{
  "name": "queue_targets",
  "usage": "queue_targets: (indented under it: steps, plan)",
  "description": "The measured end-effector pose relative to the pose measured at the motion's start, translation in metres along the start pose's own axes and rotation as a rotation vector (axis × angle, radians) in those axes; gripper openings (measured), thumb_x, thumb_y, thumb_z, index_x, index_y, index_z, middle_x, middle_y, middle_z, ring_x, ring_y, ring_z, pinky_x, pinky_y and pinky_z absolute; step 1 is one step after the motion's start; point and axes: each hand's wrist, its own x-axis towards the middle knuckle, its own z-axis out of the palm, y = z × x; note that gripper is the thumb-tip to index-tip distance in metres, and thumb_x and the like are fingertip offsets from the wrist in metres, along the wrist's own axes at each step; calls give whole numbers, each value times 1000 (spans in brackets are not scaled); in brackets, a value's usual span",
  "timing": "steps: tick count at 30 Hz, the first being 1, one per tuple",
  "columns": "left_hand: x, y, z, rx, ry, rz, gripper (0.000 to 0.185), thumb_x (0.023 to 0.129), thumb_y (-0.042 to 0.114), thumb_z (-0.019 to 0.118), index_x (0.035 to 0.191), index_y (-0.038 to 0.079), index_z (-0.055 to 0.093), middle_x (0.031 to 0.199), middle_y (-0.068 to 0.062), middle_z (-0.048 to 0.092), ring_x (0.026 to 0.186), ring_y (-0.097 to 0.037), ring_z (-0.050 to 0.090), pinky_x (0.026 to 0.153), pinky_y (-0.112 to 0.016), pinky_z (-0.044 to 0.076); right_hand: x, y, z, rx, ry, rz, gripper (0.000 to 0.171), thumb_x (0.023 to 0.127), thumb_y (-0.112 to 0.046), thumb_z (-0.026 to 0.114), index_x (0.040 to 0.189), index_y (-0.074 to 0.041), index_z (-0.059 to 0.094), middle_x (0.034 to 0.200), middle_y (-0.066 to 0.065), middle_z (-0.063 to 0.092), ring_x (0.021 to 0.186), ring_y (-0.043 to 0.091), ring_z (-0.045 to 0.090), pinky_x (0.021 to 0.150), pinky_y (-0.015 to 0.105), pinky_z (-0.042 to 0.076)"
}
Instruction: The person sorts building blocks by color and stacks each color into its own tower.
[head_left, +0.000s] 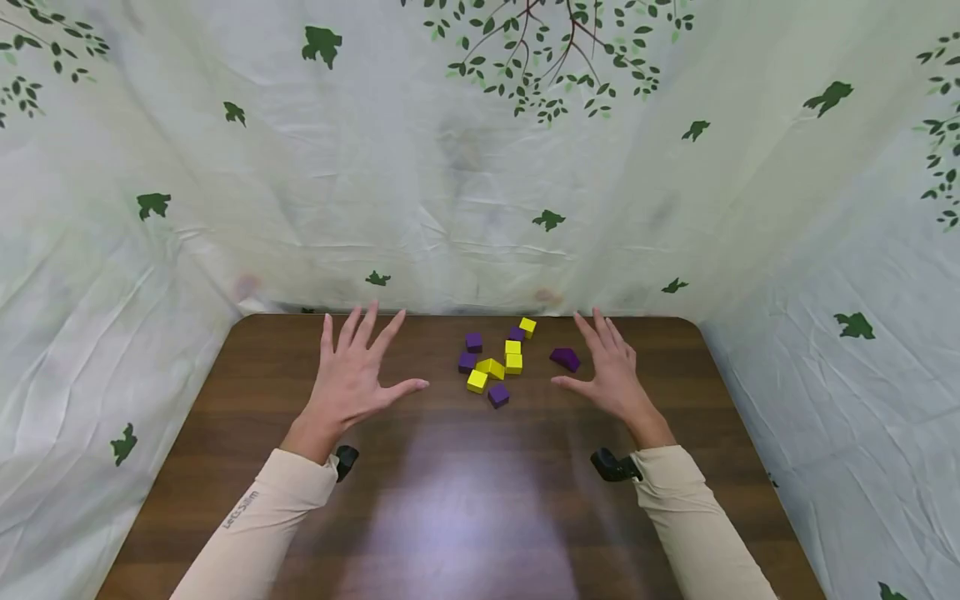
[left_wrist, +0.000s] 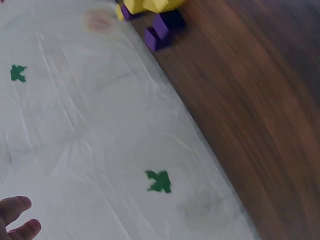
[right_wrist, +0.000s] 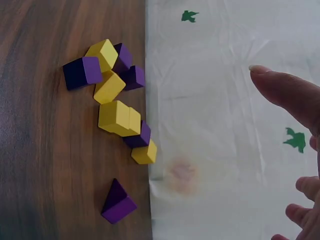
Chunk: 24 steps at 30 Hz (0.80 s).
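A loose cluster of small yellow blocks and purple blocks lies on the brown wooden table toward its far edge. My left hand hovers with spread fingers to the left of the cluster, holding nothing. To the right of it my right hand is also spread and empty, just beside a purple wedge. The right wrist view shows the same yellow blocks, the purple wedge and my fingertips. In the left wrist view only fingertips and purple blocks appear.
White sheeting printed with green leaves walls the table on the back and both sides. Bare wood stretches from the blocks to the near edge. A small black camera sits at each wrist.
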Motion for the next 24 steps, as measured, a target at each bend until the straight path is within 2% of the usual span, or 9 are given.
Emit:
queue_targets:
  steps: [5,9,11,16,19,24]
  plan:
    - [5,10,12,-28,42,30,99,75,84,45,152,22,31,156,-18,23,141,-40,21,113,-59,1,4,4,6,26,20,-21,101,75,-36,82,153,-10,23,159,19,10,141,45,13,105,66,14]
    - [6,13,27,-37,71,32,101,75,87,37,151,21,32,155,-19,26,140,-40,23,112,-59,4,7,8,13,30,22,-39,100,75,-35,83,153,-10,24,158,19,14,139,46,18,103,68,17]
    - [7,14,35,-39,75,27,99,76,86,40,151,21,32,155,-18,26,140,-39,24,113,-59,5,7,9,16,37,31,-48,100,74,-33,83,152,-10,25,157,19,16,137,47,20,102,68,18]
    - [9,18,55,-44,74,12,96,75,73,59,151,21,32,153,-18,29,138,-39,26,112,-58,10,10,12,25,55,57,-68,98,73,-29,85,151,-9,28,154,20,22,134,48,25,100,68,20]
    - [10,22,67,-56,90,17,95,73,66,67,149,19,36,148,-19,36,134,-40,32,110,-58,17,13,15,32,54,57,-75,96,74,-28,85,150,-10,30,152,20,27,133,46,28,99,67,23]
    - [10,30,86,-72,108,26,91,72,65,70,144,17,43,134,-18,47,122,-39,43,100,-56,33,17,19,48,73,59,-100,91,73,-25,85,148,-8,35,146,21,35,128,46,34,97,66,26]
